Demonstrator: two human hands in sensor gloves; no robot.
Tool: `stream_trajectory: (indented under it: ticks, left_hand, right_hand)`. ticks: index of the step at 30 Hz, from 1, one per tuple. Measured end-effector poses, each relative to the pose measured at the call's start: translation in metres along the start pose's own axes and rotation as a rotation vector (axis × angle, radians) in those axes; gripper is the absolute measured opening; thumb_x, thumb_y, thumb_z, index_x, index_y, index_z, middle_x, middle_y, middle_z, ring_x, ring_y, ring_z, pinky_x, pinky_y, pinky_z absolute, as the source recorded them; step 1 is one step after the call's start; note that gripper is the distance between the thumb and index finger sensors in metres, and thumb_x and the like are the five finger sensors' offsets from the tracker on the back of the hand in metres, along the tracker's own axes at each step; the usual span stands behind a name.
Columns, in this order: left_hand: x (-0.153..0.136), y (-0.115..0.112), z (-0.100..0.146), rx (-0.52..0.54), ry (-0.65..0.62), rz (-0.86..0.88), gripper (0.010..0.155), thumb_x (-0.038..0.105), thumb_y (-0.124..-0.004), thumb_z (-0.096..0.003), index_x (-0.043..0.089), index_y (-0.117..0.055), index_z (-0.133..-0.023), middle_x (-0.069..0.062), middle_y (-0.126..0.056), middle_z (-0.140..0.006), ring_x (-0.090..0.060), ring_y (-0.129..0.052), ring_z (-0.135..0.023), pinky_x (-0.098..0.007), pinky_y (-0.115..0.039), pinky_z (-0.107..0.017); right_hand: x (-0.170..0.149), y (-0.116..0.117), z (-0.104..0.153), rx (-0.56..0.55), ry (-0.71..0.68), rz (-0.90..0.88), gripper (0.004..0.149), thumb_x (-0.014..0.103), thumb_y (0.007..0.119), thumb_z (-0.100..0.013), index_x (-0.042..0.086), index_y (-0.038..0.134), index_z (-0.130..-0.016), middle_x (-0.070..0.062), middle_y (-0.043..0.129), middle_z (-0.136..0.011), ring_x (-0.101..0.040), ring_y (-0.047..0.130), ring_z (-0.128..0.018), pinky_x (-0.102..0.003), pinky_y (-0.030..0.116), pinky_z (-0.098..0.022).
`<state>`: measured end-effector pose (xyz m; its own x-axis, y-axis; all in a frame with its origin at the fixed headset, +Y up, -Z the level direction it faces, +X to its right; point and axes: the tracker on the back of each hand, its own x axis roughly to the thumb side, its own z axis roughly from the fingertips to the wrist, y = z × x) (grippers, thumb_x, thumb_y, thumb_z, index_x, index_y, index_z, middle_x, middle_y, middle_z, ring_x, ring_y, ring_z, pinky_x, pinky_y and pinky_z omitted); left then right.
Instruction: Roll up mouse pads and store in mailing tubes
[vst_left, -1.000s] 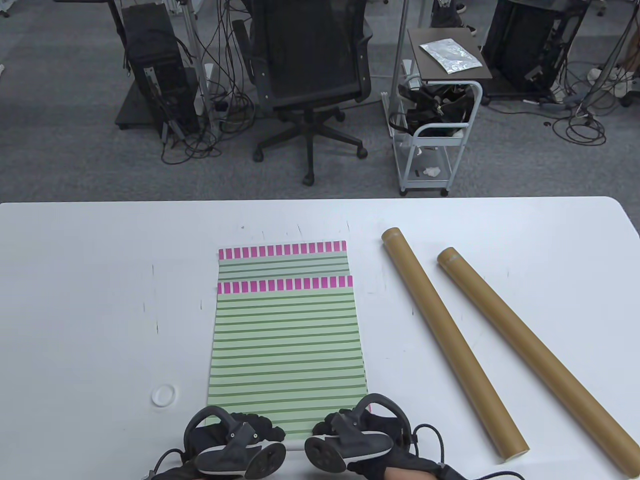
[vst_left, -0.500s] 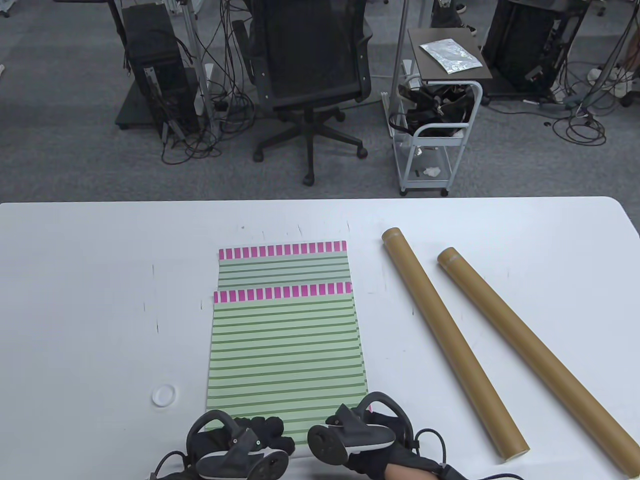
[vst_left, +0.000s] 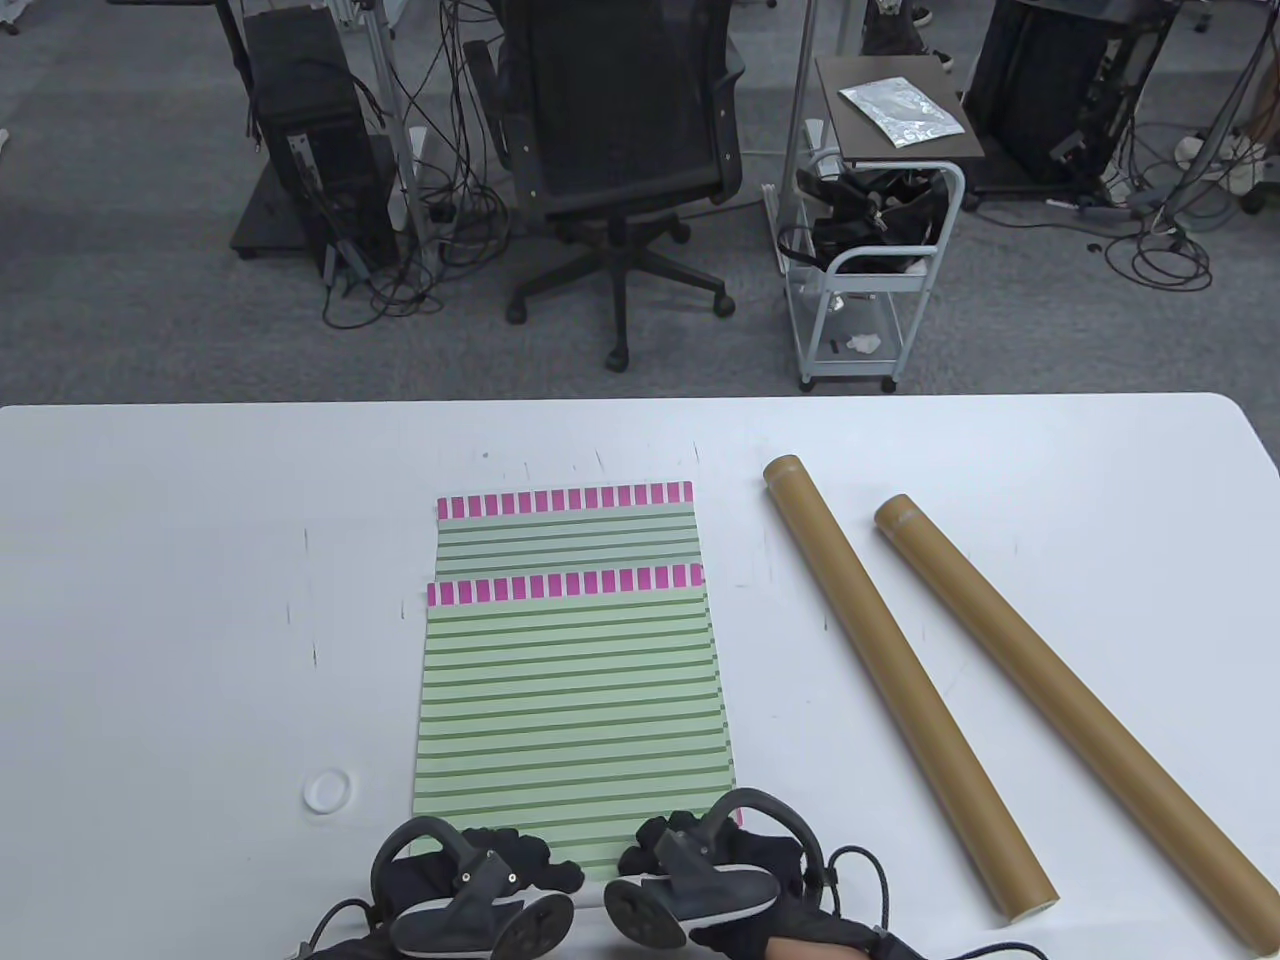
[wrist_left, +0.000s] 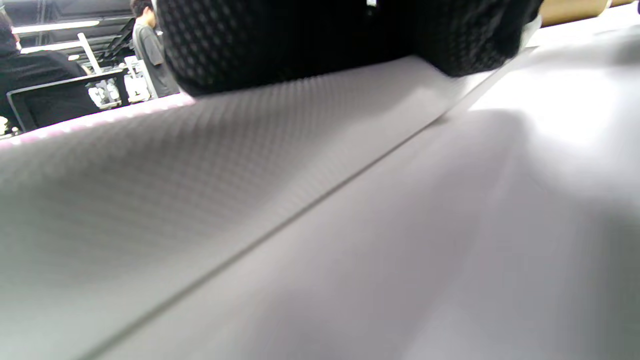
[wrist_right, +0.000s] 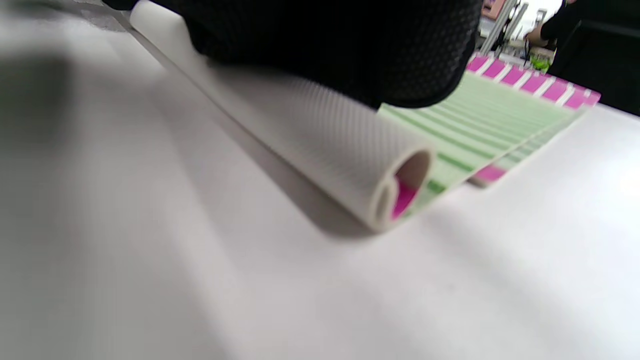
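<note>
- Leftmost, the left hand (vst_left: 470, 885) sits on the near edge of the top mouse pad (vst_left: 570, 700), over that edge's left half; its gloved fingers (wrist_left: 300, 45) curl over the started roll (wrist_left: 225, 165), whose white textured underside faces out.
- Next, the roll's long axis runs left to right along the top mouse pad's near edge, so both hands lie side by side on it, neither nearer than the other; the unrolled striped length stretches away from the fingers toward the far side of the table (vst_left: 150, 560).
- Beyond the top mouse pad's far edge, the second mouse pad (vst_left: 565, 525) shows from underneath, still flat.
- Further right, the right hand (vst_left: 720, 870) covers the right half of the same near edge; its fingers (wrist_right: 325, 45) bend over the roll (wrist_right: 340, 150), which here shows one small open turn with pink at its core.
- Right of the top mouse pad, two mailing tubes (vst_left: 900, 680) lie well apart from it, slanted, near ends toward the right; the right hand is judged nearer them.
- Judgement: rolling has barely begun; the next move calls for pushing the roll away evenly.
</note>
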<state>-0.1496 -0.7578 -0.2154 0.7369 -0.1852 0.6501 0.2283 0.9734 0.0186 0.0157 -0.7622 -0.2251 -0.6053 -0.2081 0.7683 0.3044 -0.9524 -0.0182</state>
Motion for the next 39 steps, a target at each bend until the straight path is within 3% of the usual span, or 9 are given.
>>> stream_trajectory:
  ticks: [5,11,15,17,21,27,30,34,39]
  left_hand:
    - [-0.001,-0.002,0.000,0.000,0.001,0.004,0.049,0.045,-0.074,-0.0414,0.035,-0.065,-0.088,0.011,-0.095,-0.069,-0.011,-0.103,-0.050,-0.015,-0.091,-0.030]
    - [0.008,-0.002,0.003,-0.014,-0.029,-0.072,0.043,0.042,-0.072,-0.0441,0.036,-0.068,-0.086,0.008,-0.091,-0.077,-0.014,-0.102,-0.055,-0.017,-0.092,-0.034]
    - [0.010,-0.003,0.005,-0.042,-0.054,-0.060,0.062,0.056,-0.076,-0.0373,0.027,-0.067,-0.092,0.001,-0.086,-0.084,-0.021,-0.098,-0.064,-0.028,-0.090,-0.046]
    - [0.012,-0.003,0.005,-0.025,-0.046,-0.095,0.061,0.053,-0.079,-0.0366,0.028,-0.068,-0.091,0.003,-0.085,-0.086,-0.021,-0.095,-0.069,-0.029,-0.088,-0.049]
    - [0.011,-0.002,0.003,0.040,-0.016,-0.110,0.052,0.052,-0.083,-0.0351,0.030,-0.077,-0.083,0.007,-0.092,-0.076,-0.018,-0.096,-0.064,-0.028,-0.087,-0.049]
    - [0.005,-0.001,0.004,0.045,-0.009,-0.085,0.050,0.053,-0.082,-0.0363,0.029,-0.083,-0.080,0.006,-0.098,-0.069,-0.015,-0.102,-0.055,-0.025,-0.090,-0.041]
    - [-0.002,-0.002,0.002,0.023,0.015,-0.013,0.048,0.053,-0.080,-0.0373,0.029,-0.083,-0.079,0.007,-0.099,-0.067,-0.014,-0.103,-0.052,-0.023,-0.091,-0.038]
    - [-0.006,-0.003,0.000,-0.005,0.029,0.063,0.045,0.048,-0.078,-0.0394,0.029,-0.084,-0.079,0.004,-0.097,-0.069,-0.015,-0.101,-0.056,-0.025,-0.090,-0.042]
    - [-0.009,-0.003,-0.002,-0.025,0.047,0.094,0.043,0.046,-0.077,-0.0402,0.029,-0.085,-0.079,0.004,-0.098,-0.069,-0.015,-0.101,-0.056,-0.026,-0.090,-0.042]
  right_hand:
    - [0.000,-0.002,0.001,0.015,-0.015,-0.030,0.057,0.043,0.077,-0.043,0.018,0.072,-0.094,-0.007,0.085,-0.080,-0.026,0.093,-0.061,-0.041,0.082,-0.050]
    - [0.005,0.005,0.000,0.004,-0.010,0.063,0.054,0.034,0.073,-0.046,0.018,0.065,-0.096,-0.006,0.084,-0.082,-0.023,0.093,-0.062,-0.040,0.082,-0.050]
    - [0.003,0.006,-0.001,-0.007,-0.001,0.029,0.051,0.029,0.070,-0.047,0.015,0.067,-0.096,-0.007,0.085,-0.081,-0.025,0.093,-0.061,-0.041,0.082,-0.050]
    - [0.001,0.006,-0.001,-0.027,0.011,0.004,0.050,0.027,0.068,-0.046,0.016,0.068,-0.095,-0.006,0.086,-0.080,-0.024,0.094,-0.060,-0.040,0.082,-0.050]
    - [-0.005,0.005,-0.003,-0.045,0.035,-0.061,0.048,0.025,0.070,-0.046,0.015,0.072,-0.092,-0.005,0.089,-0.075,-0.023,0.096,-0.054,-0.038,0.084,-0.045]
    - [-0.005,0.002,-0.002,0.025,0.007,-0.154,0.049,0.026,0.070,-0.046,0.013,0.070,-0.094,-0.006,0.090,-0.071,-0.020,0.098,-0.049,-0.035,0.086,-0.041]
    - [-0.005,0.001,0.002,-0.017,0.027,-0.100,0.052,0.028,0.071,-0.048,0.018,0.059,-0.098,-0.003,0.082,-0.080,-0.022,0.094,-0.056,-0.038,0.083,-0.046]
    - [0.002,-0.002,0.002,-0.026,0.006,-0.051,0.044,0.030,0.074,-0.047,0.024,0.068,-0.090,-0.001,0.084,-0.072,-0.018,0.091,-0.047,-0.033,0.082,-0.040]
    - [-0.001,0.006,0.000,0.049,0.003,-0.101,0.062,0.043,0.080,-0.042,0.018,0.063,-0.096,-0.004,0.080,-0.079,-0.021,0.089,-0.054,-0.037,0.081,-0.045]
